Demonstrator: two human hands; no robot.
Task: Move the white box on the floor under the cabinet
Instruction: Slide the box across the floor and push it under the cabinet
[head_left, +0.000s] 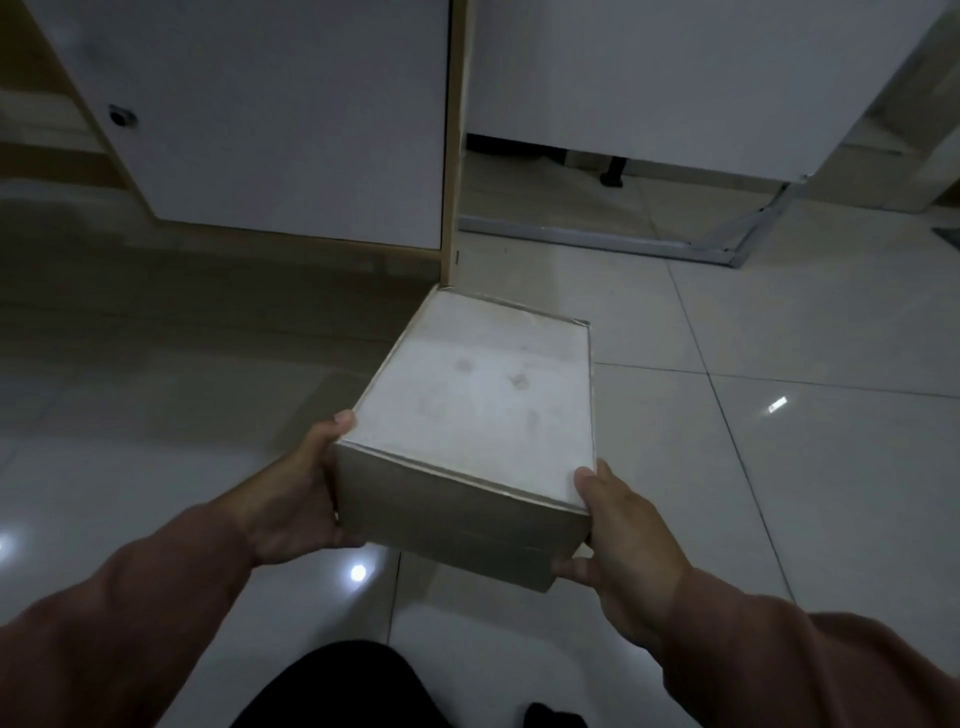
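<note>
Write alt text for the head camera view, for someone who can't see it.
Two hands grip a closed white box by its near corners, the left hand on one side and the right hand on the other, above a glossy tiled floor. Beyond its far end stands a white cabinet with a wood edge.

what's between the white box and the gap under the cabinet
Nothing visible. The white box, held by the left hand and right hand, has only bare floor ahead before the cabinet.
</note>
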